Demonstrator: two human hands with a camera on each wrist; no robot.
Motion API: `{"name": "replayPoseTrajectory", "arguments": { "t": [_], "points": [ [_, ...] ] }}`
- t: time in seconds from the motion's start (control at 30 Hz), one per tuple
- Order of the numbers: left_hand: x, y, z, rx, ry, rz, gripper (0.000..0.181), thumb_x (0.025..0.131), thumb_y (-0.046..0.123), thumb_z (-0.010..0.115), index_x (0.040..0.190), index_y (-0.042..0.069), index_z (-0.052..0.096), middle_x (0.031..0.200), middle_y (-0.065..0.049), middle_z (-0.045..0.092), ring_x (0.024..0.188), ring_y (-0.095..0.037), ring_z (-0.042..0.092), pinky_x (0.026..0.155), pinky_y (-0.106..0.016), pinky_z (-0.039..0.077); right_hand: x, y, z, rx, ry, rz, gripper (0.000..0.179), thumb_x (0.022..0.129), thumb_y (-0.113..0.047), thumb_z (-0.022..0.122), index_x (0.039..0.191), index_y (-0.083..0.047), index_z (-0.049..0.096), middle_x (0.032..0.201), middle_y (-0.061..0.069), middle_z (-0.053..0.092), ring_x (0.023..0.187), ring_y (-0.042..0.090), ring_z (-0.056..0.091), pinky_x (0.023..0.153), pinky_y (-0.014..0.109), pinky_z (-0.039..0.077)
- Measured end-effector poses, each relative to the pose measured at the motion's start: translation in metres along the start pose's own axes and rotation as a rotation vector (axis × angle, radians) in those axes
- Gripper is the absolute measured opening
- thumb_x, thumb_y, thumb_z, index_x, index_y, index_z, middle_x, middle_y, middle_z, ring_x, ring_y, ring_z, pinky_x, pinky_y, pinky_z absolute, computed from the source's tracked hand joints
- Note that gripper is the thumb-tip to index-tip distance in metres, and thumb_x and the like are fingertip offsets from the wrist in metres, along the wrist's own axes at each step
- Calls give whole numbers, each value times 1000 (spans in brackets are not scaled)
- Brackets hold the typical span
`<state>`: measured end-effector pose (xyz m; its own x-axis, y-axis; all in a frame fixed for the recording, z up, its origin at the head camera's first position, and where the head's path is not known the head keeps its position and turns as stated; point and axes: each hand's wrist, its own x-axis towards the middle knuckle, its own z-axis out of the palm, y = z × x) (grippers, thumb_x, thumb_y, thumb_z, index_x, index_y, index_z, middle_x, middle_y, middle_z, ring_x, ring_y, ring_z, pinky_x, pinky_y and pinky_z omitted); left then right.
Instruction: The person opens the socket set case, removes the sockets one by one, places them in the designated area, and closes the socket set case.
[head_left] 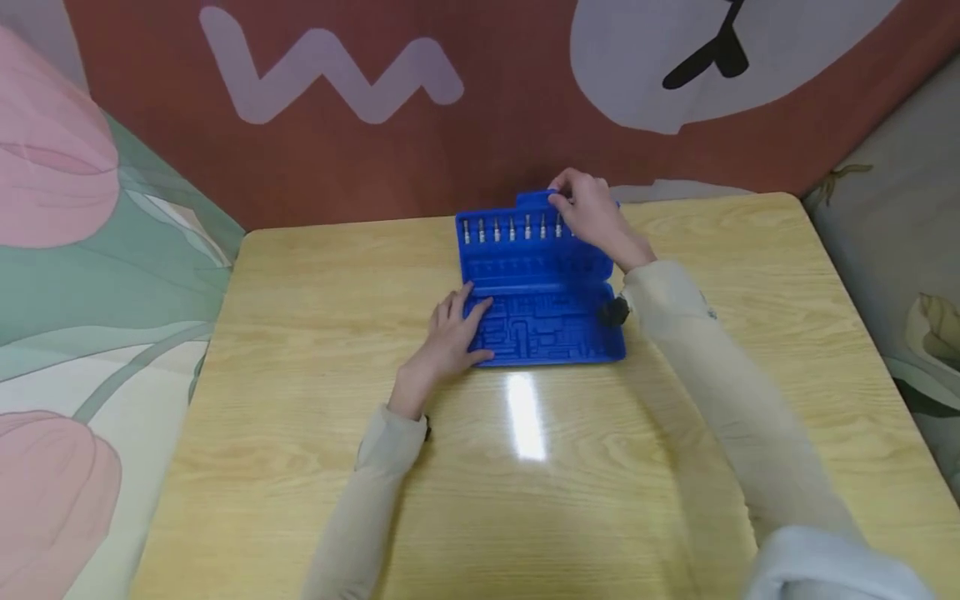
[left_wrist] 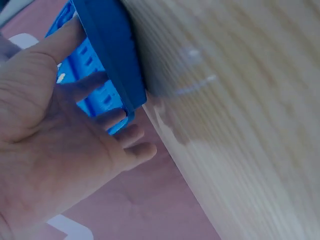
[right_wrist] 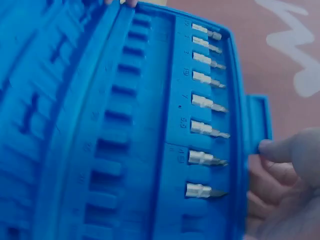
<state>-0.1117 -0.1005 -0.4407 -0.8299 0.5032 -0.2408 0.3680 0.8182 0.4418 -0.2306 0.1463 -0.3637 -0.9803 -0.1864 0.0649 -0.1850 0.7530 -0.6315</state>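
A blue plastic socket case [head_left: 551, 329] lies unfolded on the table, its far half tilted up. Along the far half runs a row of several silver bit sockets [right_wrist: 202, 102], each in its own slot; the row below has bare slots. At the left side of the near half, my left hand [head_left: 448, 340] touches the rim with fingers spread, the thumb [left_wrist: 62, 40] reaching over the wall. My right hand [head_left: 594, 217] grips the far half's outer edge beside the latch tab [right_wrist: 258, 120], thumb on the inner side and fingers behind. It covers the right end of the row in the head view.
The wooden table [head_left: 300, 350] reaches out on both sides of the case. A reddish-brown printed cloth [head_left: 337, 158] hangs directly behind the table's far edge. Floral fabric [head_left: 142, 275] hangs on the left. A dark wrist device [head_left: 615, 312] sits by the right cuff, beside the case.
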Motion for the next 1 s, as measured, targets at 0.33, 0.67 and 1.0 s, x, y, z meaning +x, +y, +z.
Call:
{"name": "replayPoseTrajectory", "arguments": {
  "t": [0.33, 0.67, 1.0],
  "points": [
    [-12, 2, -3, -54, -67, 6, 78, 95, 23, 62, 156, 10, 14, 158, -20, -14, 144, -38, -11, 114, -54, 0, 27, 23, 34, -49, -36, 105, 24, 101, -13, 50, 116, 2, 61, 110, 18, 63, 102, 34, 56, 95, 46, 39],
    [-15, -2, -3, -28, -42, 38, 76, 97, 27, 60, 156, 11, 15, 160, -13, -10, 145, -31, -14, 115, -52, 1, 33, 38, 50, -1, -56, 38, 20, 100, -6, 48, 114, 6, 56, 110, 22, 61, 101, 34, 56, 89, 45, 45],
    [-25, -10, 3, -62, -33, 50, 76, 95, 31, 62, 154, 8, 20, 160, -12, -6, 145, -31, -10, 114, -54, 6, 33, 43, 69, -1, -177, 75, 21, 102, -5, 43, 119, 4, 52, 113, 21, 57, 99, 32, 53, 87, 44, 45]
  ]
}}
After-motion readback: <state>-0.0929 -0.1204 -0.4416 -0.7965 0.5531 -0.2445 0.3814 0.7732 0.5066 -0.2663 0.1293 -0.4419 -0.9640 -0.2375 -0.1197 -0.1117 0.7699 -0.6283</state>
